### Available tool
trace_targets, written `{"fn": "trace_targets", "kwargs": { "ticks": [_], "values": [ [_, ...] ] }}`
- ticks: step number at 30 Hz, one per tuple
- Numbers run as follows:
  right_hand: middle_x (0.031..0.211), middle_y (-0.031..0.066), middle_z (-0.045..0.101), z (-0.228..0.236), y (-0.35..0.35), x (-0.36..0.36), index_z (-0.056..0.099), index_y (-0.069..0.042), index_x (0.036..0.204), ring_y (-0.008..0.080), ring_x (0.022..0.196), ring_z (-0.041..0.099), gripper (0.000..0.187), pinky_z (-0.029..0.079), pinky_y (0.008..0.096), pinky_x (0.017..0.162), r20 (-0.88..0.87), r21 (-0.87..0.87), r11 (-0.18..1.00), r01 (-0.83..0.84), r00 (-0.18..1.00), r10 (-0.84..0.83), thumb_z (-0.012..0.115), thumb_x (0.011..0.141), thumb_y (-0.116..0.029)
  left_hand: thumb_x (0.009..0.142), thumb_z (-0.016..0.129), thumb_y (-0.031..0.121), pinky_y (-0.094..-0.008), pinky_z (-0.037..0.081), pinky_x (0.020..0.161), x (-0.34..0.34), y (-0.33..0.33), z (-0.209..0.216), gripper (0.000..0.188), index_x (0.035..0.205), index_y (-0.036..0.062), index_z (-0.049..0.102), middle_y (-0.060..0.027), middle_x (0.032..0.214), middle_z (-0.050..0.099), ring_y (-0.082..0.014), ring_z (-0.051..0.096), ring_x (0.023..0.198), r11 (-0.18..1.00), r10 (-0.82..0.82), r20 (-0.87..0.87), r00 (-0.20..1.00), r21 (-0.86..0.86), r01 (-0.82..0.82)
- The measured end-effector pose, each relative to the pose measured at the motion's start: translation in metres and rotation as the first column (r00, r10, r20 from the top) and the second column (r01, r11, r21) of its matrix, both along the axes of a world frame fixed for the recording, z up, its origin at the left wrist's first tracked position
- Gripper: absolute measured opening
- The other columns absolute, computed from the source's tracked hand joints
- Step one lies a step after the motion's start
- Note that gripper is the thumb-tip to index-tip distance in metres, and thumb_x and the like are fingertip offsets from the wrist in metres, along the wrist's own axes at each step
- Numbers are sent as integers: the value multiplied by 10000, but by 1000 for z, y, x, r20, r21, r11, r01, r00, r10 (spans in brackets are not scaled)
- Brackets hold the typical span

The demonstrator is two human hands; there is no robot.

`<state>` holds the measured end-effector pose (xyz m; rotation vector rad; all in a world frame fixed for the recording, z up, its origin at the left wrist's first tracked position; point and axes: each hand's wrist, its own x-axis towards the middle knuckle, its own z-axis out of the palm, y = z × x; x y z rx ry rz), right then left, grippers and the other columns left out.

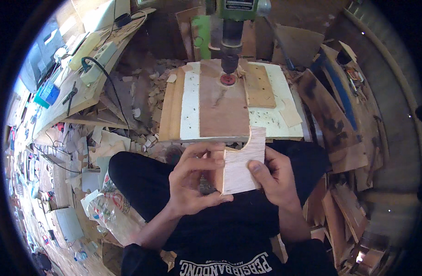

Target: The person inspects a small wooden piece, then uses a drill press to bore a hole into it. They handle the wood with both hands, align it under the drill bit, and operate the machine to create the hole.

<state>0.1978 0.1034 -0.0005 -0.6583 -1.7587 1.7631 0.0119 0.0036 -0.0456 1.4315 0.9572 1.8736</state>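
Both hands are gripping a pale plywood piece [241,165] at frame centre: the left hand [192,179] is curling around its left edge, the right hand [273,177] pinching its right edge. Its notched top edge is overlapping the table's [190,106] near edge, below the drill press [229,37].

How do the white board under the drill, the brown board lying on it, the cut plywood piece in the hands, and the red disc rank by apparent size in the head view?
1. White board
2. Brown board
3. Plywood piece, though it is nearer the camera, so it looks larger than it is
4. Red disc
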Motion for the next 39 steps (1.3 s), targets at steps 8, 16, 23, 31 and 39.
{"fn": "trace_targets", "kwargs": {
  "ticks": [8, 16, 23, 31, 39],
  "values": [
    [1027, 82, 694, -4, 2, -2, 607, 61, 1203, 80, 916, 611, 296, 498, 246, 817, -56, -60, 998, 4, 998, -7, 581, 1022, -172, 622, 955, 109, -460, 434, 1058, 0, 3, 1, 921, 1351, 86, 393, -223, 1340, 506, -337, 504, 1292, 1000, 6, 21, 1000, 29, -7],
    [1007, 83, 689, -6, 3, -2, 600, 61, 1209, 81, 896, 610, 325, 495, 243, 792, -37, 4, 1000, 26, 999, -26, 602, 1011, -198, 629, 955, 113, -486, 420, 1073, 2, 3, -3, 985, 1380, 112, 318, -224, 1332, 500, -354, 499, 1292, 996, 18, -20, 1000, 90, -16],
    [954, 80, 694, -2, 0, 1, 610, 67, 1160, 91, 851, 620, 336, 500, 248, 747, -49, 66, 997, 32, 998, -28, 642, 985, -219, 626, 957, 156, -472, 452, 1025, 1, -4, 8, 669, 1177, 81, 586, -186, 1315, 526, -362, 535, 1268, 993, 97, -124, 987, 78, -88],
    [773, 98, 672, -18, 17, 11, 636, 43, 965, 168, 704, 663, 313, 520, 282, 646, -189, 424, 906, -11, 977, 100, 701, 923, -261, 619, 868, 157, -534, 510, 866, 7, -21, 47, 418, 1012, 211, 736, -94, 1222, 617, -348, 610, 1182, 925, 354, -594, 723, 334, -179],
    [849, 139, 692, -19, 25, 12, 660, 1, 863, 292, 776, 705, 236, 560, 357, 688, -248, 479, 877, -43, 952, 182, 764, 808, -203, 749, 680, 221, -556, 488, 740, 14, -33, 80, 155, 900, 257, 680, 96, 1115, 614, -160, 608, 1161, 797, 591, -745, 309, 598, -84]
  ]
}}
